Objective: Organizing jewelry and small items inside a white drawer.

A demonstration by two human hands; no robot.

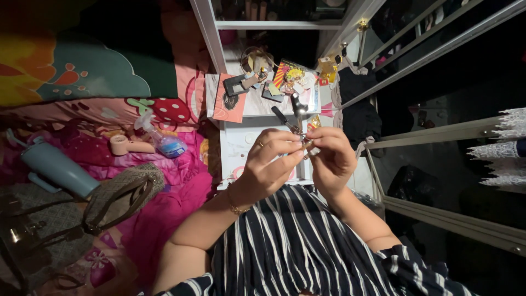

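My left hand (267, 164), with a ring and a thin gold bracelet, and my right hand (330, 156) meet fingertip to fingertip over my striped lap. A pair of small pliers (290, 116) with dark handles sticks out past the fingers, and the left hand seems to grip it. Against the plier tip, my right thumb and forefinger pinch a tiny metal piece (308, 144). The piece is too small to make out, and the fingers hide the plier jaws.
Just beyond the hands, a white side table (241, 143) carries cards, small trinkets and a pink booklet (227, 101). On the pink bedding to the left lie a spray bottle (164, 141), a blue-grey tumbler (55, 167) and a woven handbag (118, 194). A white frame (438, 131) stands at right.
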